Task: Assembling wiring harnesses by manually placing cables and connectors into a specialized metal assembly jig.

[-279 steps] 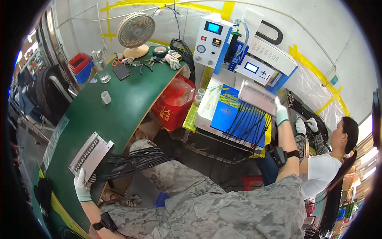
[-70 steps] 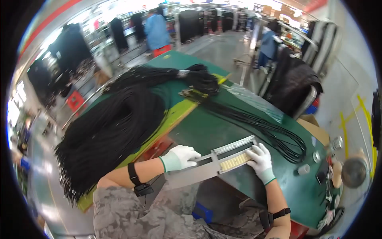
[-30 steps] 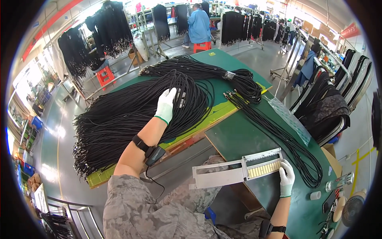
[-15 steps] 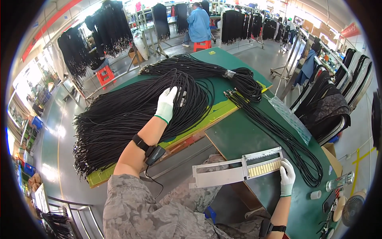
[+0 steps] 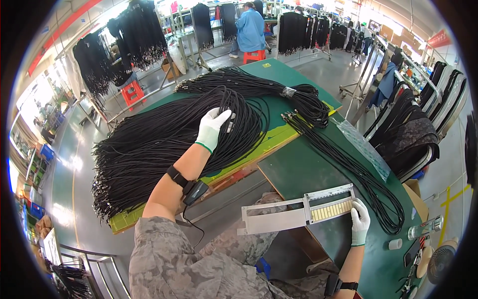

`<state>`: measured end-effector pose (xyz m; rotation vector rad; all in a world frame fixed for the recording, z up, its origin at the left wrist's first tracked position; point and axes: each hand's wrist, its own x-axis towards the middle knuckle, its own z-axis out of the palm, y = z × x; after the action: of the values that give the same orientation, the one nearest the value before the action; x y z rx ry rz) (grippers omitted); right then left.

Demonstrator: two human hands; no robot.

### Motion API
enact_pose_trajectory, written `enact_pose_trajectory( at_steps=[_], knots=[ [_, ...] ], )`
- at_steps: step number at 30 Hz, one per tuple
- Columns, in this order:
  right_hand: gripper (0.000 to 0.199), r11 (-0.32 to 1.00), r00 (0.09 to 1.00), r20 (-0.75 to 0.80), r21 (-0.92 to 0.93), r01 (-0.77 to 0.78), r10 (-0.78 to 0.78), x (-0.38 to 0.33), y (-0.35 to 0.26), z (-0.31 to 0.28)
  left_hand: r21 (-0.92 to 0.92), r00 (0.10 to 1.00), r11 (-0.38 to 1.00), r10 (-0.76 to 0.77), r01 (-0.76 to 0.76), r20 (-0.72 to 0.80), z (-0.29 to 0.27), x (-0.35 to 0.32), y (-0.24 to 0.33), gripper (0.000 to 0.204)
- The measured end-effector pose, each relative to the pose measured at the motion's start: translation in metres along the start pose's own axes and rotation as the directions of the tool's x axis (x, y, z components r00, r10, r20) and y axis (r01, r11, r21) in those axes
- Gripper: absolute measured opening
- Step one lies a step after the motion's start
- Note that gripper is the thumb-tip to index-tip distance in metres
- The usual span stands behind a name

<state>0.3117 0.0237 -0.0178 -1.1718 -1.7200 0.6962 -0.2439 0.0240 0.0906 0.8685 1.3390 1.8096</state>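
Observation:
My left hand [image 5: 211, 130], in a white glove, lies over the looped end of a large pile of black cables [image 5: 164, 134]. Its fingers curl into the cables, closed around some of them, though the fingertips are partly hidden. Beside the thumb sit small white tags [image 5: 230, 122] on the cables. Low on the right, my gloved right hand [image 5: 360, 222] grips the right end of a long white frame [image 5: 279, 222]. That frame has an open slot on its left part and a row of pale yellow strips [image 5: 332, 210] on its right part.
A second cable bundle [image 5: 249, 79] lies behind the pile, and a thinner bunch [image 5: 353, 172] runs along the green table [image 5: 286, 172]. A plastic bag [image 5: 363, 149], a glass jar [image 5: 425, 227], a white cup [image 5: 395, 244] and a small fan [image 5: 442, 263] are on the right. A person in blue [image 5: 250, 31] sits beyond.
My left thumb has shifted to the right, toward the white tags, while the hand stays on the pile. My right hand and the white frame look nearly unmoved.

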Motion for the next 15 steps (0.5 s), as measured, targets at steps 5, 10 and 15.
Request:
enact_pose_trajectory(
  at_steps=[5,10,15],
  knots=[
    [0.026,1.000,1.000,-0.002,-0.021,0.017,-0.017,0.007,0.000,-0.004,0.002,1.000,1.000,0.011,-0.011,-0.019,0.007,0.005,0.001,0.022],
    [0.026,0.996,1.000,-0.016,-0.089,-0.025,0.023,0.012,-0.039,0.015,-0.025,0.975,0.979,0.203,-0.202,0.091,-0.042,0.025,0.025,0.016],
    [0.033,0.998,0.994,-0.101,0.034,0.046,-0.042,0.059,-0.047,-0.021,-0.465,0.926,0.817,-0.203,0.340,0.319,-0.058,0.027,0.080,0.022]
  ],
)
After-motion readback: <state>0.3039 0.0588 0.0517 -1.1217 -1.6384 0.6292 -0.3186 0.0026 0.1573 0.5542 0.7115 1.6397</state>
